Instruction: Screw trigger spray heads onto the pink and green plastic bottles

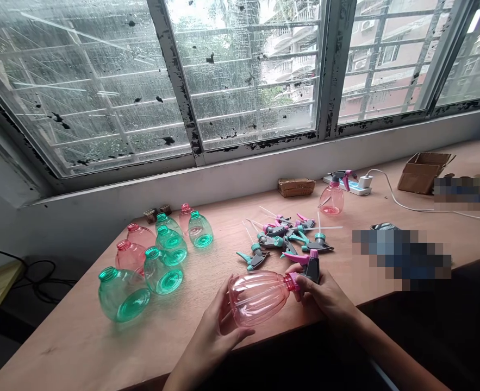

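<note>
**Pink bottle held sideways at the near bench edge**

Left hand (213,334) cups the base of the pink bottle (258,297), which lies on its side at the near edge of the bench (80,342). Right hand (327,297) pinches the spray head (311,266) at the bottle's neck.

Risks, as I judge them:
- A head set on crooked could cross the thread.
- A hard squeeze could buckle the thin wall.
- A slip could send the bottle off the edge.

Loose spray heads (284,236) lie just beyond. Green bottles (162,260) lie to the left.

Wooden table (80,342): empty bottles (164,271) left, trigger heads (284,236) middle, cardboard box (423,171) right
</note>
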Available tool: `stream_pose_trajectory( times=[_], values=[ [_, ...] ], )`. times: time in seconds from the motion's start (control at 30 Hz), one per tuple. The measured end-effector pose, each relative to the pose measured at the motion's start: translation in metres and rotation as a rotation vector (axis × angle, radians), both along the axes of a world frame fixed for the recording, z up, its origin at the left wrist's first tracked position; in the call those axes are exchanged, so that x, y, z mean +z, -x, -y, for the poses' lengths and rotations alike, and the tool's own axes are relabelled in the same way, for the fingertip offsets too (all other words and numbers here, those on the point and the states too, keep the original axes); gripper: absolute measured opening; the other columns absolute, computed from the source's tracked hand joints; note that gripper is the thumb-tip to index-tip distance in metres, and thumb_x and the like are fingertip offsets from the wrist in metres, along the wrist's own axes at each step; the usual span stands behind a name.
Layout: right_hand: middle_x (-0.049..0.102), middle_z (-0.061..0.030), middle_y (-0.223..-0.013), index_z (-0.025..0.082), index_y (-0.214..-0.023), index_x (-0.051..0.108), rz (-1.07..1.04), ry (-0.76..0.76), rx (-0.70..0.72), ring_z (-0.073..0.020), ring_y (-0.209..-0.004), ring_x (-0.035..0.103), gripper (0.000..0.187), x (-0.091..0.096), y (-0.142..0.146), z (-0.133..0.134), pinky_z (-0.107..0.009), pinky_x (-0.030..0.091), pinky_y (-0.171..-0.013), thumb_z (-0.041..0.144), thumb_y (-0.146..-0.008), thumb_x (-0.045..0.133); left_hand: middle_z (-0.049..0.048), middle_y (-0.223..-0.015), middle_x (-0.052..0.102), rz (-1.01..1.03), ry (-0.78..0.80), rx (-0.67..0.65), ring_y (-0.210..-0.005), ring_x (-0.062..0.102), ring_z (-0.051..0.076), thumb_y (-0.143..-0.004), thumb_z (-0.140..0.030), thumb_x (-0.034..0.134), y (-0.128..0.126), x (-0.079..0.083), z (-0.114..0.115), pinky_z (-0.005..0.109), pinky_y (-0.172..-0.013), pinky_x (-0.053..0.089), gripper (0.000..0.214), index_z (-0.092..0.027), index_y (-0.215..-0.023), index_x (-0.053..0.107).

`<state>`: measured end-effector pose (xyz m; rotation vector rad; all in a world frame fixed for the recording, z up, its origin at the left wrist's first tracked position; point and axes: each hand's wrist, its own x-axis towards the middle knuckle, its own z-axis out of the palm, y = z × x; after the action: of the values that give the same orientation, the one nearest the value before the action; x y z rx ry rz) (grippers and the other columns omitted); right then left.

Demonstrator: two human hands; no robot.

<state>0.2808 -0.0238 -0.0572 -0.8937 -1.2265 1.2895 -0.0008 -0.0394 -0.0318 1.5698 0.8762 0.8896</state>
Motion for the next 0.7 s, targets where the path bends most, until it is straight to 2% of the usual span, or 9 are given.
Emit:
stream_pose_trajectory(
  times=[0.2,0.33,0.47,0.6,0.7],
  values=[
    [0.062,0.0006,-0.057,0.014,-0.101,0.067,0.015,-0.027,-0.018,-0.0144,-0.052,0.055,0.043,-0.001,-0.001,0.001,-0.025,0.043,-0.049,0.054,-0.086,0.071,0.0131,-0.157,0.039,-0.003,0.012,-0.042,-0.14,0.044,0.036,-0.084,-0.03,0.081,0.003,0.001,-0.001,0.052,-0.118,0.037,0.093,-0.03,-0.156,0.022],
    [0.062,0.0011,-0.059,0.015,-0.101,0.067,0.031,-0.013,-0.018,-0.0149,-0.053,0.055,0.043,0.002,-0.001,0.002,-0.025,0.043,-0.049,0.056,-0.085,0.07,0.0104,-0.158,0.039,-0.023,0.006,-0.039,-0.141,0.043,0.033,-0.086,-0.031,0.079,0.002,0.002,-0.001,0.049,-0.12,0.033,0.095,-0.033,-0.158,0.016],
    [0.062,0.0011,-0.06,0.016,-0.101,0.067,0.031,-0.018,-0.019,-0.0155,-0.053,0.056,0.045,0.002,-0.001,0.001,-0.026,0.044,-0.05,0.057,-0.084,0.071,0.0065,-0.162,0.031,-0.042,-0.018,-0.056,-0.144,0.038,0.031,-0.087,-0.037,0.077,0.001,0.004,0.002,0.048,-0.123,0.027,0.098,-0.036,-0.158,0.01],
    [0.062,0.0007,-0.06,0.016,-0.101,0.067,0.001,-0.021,-0.001,-0.015,-0.054,0.056,0.043,-0.002,0.0,-0.001,-0.025,0.044,-0.049,0.055,-0.084,0.072,0.0064,-0.165,0.024,-0.091,-0.068,-0.06,-0.152,0.019,0.032,-0.091,-0.052,0.067,0.003,0.009,0.007,0.049,-0.126,0.012,0.094,-0.032,-0.159,0.005],
    [0.063,0.0004,-0.06,0.016,-0.101,0.067,-0.022,-0.008,0.017,-0.0149,-0.055,0.057,0.042,-0.005,-0.001,-0.001,-0.024,0.044,-0.05,0.054,-0.083,0.074,0.0073,-0.165,0.025,-0.11,-0.075,-0.02,-0.153,0.013,0.031,-0.094,-0.055,0.061,0.003,0.013,0.008,0.048,-0.126,0.013,0.09,-0.03,-0.16,0.005]
  ],
)
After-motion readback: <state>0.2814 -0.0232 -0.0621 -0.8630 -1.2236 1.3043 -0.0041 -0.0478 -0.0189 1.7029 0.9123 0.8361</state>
